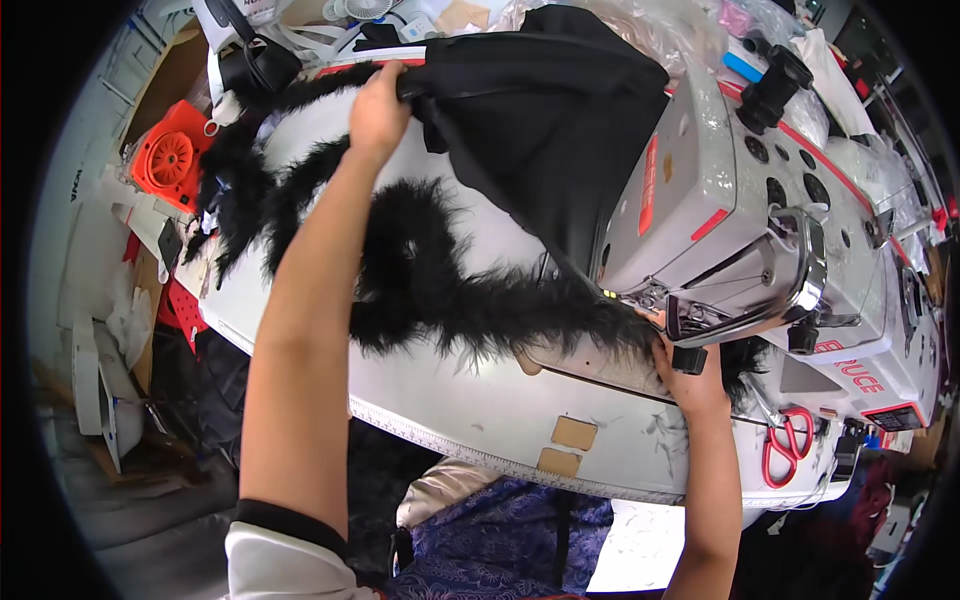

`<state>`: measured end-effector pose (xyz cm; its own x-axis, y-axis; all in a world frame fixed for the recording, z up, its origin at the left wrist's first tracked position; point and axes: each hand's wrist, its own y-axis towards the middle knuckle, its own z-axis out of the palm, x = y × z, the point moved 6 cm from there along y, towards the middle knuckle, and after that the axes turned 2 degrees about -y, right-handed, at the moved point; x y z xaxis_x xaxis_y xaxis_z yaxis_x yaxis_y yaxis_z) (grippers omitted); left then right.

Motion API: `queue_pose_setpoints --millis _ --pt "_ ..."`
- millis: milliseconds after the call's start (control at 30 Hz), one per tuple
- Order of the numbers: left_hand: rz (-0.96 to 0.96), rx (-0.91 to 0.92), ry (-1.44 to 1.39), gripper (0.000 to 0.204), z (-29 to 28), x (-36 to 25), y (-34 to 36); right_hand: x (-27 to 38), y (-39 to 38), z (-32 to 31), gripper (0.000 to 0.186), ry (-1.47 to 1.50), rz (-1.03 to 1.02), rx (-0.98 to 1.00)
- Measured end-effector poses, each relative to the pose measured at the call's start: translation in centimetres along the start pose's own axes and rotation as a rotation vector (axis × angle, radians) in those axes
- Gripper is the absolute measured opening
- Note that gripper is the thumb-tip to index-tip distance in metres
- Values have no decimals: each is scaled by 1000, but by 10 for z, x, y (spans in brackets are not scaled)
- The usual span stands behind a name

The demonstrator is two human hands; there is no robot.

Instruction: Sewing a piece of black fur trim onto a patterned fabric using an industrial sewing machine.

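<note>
My left hand (380, 115) is stretched out to the far side of the table, closed on the edge of a black fabric piece (545, 110). The fabric runs from there toward the needle area of a white sewing machine (690, 190). A fluffy black feather trim (500, 305) snakes over the table and passes under the machine's head. Close by the needle, my right hand (695, 375) grips the trim; the machine's front parts hide some of its fingers.
Red-handled scissors (788, 447) lie right of my right hand. Two tan patches (573, 433) and a ruler strip (440, 433) mark the table's near edge. An orange fan-like device (168, 158) sits at the left. Clear plastic bags (640, 30) crowd the back.
</note>
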<state>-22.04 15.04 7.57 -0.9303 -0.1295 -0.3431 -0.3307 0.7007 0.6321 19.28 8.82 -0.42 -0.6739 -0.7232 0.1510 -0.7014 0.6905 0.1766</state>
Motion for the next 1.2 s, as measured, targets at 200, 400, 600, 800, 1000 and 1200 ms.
queue_pose_setpoints --millis 200,400,600,800,1000,1200 --pt "91 635 85 60 -13 37 -21 -1 1 -1 37 37 95 43" --pt "458 306 -359 23 -60 -120 -97 8 6 -14 33 44 -9 -169" --pt "536 441 -646 17 -22 -195 -167 10 9 -14 20 2 -55 -136" --pt "628 483 -708 21 -16 -192 -167 11 10 -22 18 111 -60 -205" --pt "666 528 -712 26 -9 -192 -172 17 11 -7 35 -95 -9 -13" --pt "869 476 -735 20 -12 -191 -165 21 13 -8 42 271 -112 -199"
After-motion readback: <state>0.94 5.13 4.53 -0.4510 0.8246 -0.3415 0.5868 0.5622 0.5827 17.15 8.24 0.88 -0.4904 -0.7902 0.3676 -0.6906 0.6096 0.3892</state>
